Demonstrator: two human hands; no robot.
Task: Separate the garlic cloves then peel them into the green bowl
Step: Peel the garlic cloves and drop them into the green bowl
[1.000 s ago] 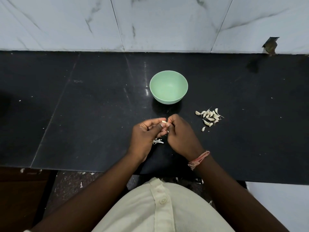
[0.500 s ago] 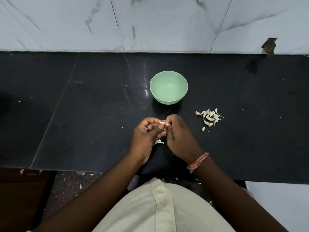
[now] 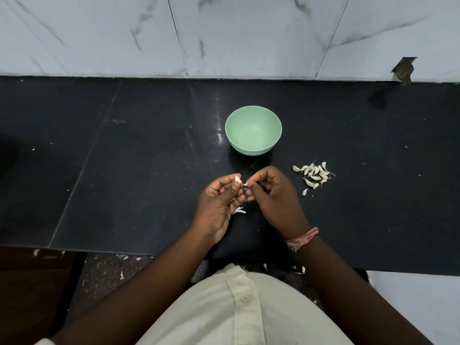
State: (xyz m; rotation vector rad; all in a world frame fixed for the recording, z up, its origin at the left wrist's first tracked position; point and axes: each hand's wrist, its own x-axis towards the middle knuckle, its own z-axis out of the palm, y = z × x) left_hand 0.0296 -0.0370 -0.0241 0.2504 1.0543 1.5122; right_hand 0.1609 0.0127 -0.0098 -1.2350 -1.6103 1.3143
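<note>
- My left hand (image 3: 219, 202): fingers pinch a small white garlic clove (image 3: 238, 179).
- My right hand (image 3: 273, 195): fingers pinch a torn white skin scrap (image 3: 246, 183).
- Round pale green plastic bowl (image 3: 253, 145): just beyond my fingers, on the black stone tabletop (image 3: 124, 170).
- Unpeeled white clove pile (image 3: 314, 173): right of my right fingers.

Green bowl (image 3: 253, 130) upright, mid-worktop toward back edge. Unpeeled garlic cloves (image 3: 314, 175) heaped just right. One clove (image 3: 238, 179) pinched nearer front edge.
</note>
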